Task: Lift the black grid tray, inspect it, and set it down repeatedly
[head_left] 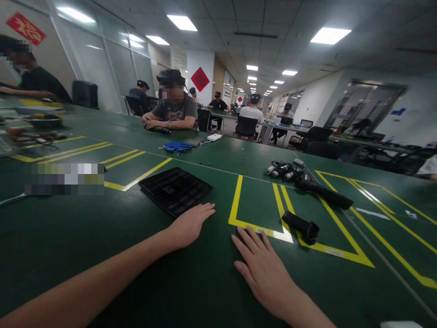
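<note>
My left hand [189,223] lies flat on the green table [102,237], fingers stretched out, just below a black grid tray [175,190]. Nothing is in it. My right hand [262,269] rests palm down with fingers spread, its fingertips near the front line of a yellow taped box [256,225]. It holds nothing. A short black cylinder [300,225] lies to the right of my right hand, on the yellow tape.
A long black tool [324,193] and a cluster of small metal and black parts [285,170] lie farther right. Blue gloves [176,146] and a white box [214,136] lie mid-table. A person [174,109] sits across; others sit behind. Clutter fills the far left.
</note>
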`<state>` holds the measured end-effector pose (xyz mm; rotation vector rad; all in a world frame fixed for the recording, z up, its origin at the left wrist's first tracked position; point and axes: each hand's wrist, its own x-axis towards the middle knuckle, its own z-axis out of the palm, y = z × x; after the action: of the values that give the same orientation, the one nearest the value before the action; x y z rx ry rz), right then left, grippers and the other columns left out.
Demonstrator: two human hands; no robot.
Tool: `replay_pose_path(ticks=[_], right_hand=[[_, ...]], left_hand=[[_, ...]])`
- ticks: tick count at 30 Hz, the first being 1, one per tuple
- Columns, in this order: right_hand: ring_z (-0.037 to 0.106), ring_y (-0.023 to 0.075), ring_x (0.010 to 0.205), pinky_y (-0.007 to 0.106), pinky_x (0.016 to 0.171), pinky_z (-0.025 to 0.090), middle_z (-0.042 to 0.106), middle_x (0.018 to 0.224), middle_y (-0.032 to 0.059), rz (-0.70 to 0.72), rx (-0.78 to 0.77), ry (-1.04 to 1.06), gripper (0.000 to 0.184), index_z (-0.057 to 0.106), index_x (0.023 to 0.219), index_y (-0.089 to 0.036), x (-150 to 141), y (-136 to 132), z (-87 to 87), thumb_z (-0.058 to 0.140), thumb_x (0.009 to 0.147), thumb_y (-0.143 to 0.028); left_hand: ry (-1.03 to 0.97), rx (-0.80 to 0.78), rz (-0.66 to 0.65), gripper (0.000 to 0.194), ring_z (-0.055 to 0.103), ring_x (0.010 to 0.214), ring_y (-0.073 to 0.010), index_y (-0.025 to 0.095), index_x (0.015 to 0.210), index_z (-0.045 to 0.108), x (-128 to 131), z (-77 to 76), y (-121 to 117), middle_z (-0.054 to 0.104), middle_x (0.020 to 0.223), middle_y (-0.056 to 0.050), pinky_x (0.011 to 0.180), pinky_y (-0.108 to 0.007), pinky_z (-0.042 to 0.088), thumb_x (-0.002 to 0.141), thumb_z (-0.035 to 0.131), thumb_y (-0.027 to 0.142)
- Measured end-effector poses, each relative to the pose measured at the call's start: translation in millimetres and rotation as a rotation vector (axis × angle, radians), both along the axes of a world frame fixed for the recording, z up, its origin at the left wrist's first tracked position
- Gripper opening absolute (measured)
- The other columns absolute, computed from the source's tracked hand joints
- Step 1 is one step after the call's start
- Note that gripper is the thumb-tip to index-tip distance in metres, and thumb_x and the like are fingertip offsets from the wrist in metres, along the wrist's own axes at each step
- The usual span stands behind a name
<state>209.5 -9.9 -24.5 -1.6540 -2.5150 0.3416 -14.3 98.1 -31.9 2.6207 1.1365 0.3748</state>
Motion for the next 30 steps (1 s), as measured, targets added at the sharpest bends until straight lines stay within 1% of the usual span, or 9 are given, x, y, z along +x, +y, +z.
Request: replay_pose_path(ticks=[4,6,9,13,16,20,24,27,30], right_hand=[[0.020,0.0246,0.136,0.053,0.110,0.016,0.028,0.147,-0.0003,-0.027,0.078,-0.006,0.052,0.030,0.137,-0.028,16.2,8.4,9.6,0.022,0.090,-0.049],[0.019,0.0247,0.136,0.052,0.109,0.018,0.030,0.146,0.0027,-0.158,0.232,-0.049,0.051,0.031,0.137,-0.025,40.2,19.4,9.6,0.024,0.090,-0.046],[0.020,0.0306,0.135,0.056,0.107,0.017,0.033,0.144,0.0111,-0.456,0.453,-0.167,0.053,0.037,0.134,-0.015,84.4,34.5,-1.0,0.026,0.090,-0.041],[0.031,0.0373,0.127,0.059,0.099,0.029,0.045,0.134,0.0147,-0.607,0.314,-0.198,0.054,0.042,0.130,-0.012,122.3,41.8,-20.1,0.028,0.087,-0.043],[0.033,0.0362,0.125,0.055,0.097,0.034,0.048,0.130,0.0148,-0.605,0.275,-0.145,0.054,0.042,0.130,-0.011,126.7,42.0,-25.8,0.028,0.086,-0.040],[0.034,0.0352,0.124,0.054,0.099,0.033,0.049,0.129,0.0149,-0.600,0.287,-0.134,0.055,0.044,0.128,-0.009,124.3,42.7,-25.6,0.028,0.086,-0.041],[0.034,0.0343,0.123,0.052,0.099,0.034,0.050,0.127,0.0149,-0.599,0.298,-0.147,0.054,0.044,0.128,-0.009,124.2,43.4,-25.8,0.027,0.086,-0.039],[0.035,0.0339,0.121,0.052,0.098,0.034,0.050,0.126,0.0151,-0.597,0.310,-0.157,0.053,0.045,0.127,-0.009,124.2,43.3,-26.7,0.027,0.086,-0.038],[0.035,0.0343,0.121,0.054,0.097,0.034,0.050,0.127,0.0151,-0.599,0.310,-0.150,0.054,0.045,0.127,-0.009,124.1,43.1,-26.7,0.026,0.086,-0.039]], left_hand=[[-0.023,0.095,0.010,0.040,0.029,0.132,-0.0233,0.014,0.126,0.051,1.0,9.4,-5.6,0.041,0.139,-0.011,0.109,-0.045,0.020,0.088,0.036,0.019],[-0.029,0.100,-0.037,0.041,0.023,0.135,-0.0249,0.018,0.129,0.047,5.7,18.8,-20.6,0.036,0.142,-0.008,0.110,-0.049,0.015,0.089,0.040,0.025],[0.006,-0.071,-0.209,0.050,0.024,0.134,-0.0263,0.025,0.136,0.036,16.1,29.4,-51.4,0.030,0.146,-0.007,0.109,-0.051,0.019,0.089,0.044,0.037],[0.029,-0.188,-0.310,0.052,0.023,0.134,-0.0288,0.027,0.137,0.035,24.9,29.6,-71.9,0.026,0.147,-0.007,0.108,-0.050,0.022,0.088,0.043,0.043],[0.040,-0.077,-0.225,0.042,0.028,0.133,-0.0269,0.025,0.132,0.043,21.7,23.3,-58.8,0.035,0.144,-0.007,0.107,-0.051,0.021,0.090,0.039,0.029],[0.100,0.091,0.040,0.044,0.039,0.123,-0.0329,0.014,0.122,0.053,8.1,17.5,-31.6,0.045,0.134,-0.016,0.098,-0.054,0.030,0.080,0.042,0.007],[0.187,0.078,0.114,0.028,0.057,0.085,-0.0263,0.012,0.095,0.064,1.3,19.8,-25.7,0.063,0.095,-0.016,0.077,-0.043,0.045,0.079,0.042,0.008],[-0.013,0.010,0.112,0.021,0.055,0.074,-0.0205,0.016,0.080,0.066,1.2,32.6,-24.2,0.061,0.084,-0.010,0.072,-0.036,0.045,0.077,0.045,0.012],[-0.466,-0.276,0.283,0.013,0.057,0.072,-0.0187,0.017,0.077,0.063,-7.2,54.4,-8.2,0.061,0.079,-0.006,0.069,-0.032,0.048,0.072,0.052,0.018]])
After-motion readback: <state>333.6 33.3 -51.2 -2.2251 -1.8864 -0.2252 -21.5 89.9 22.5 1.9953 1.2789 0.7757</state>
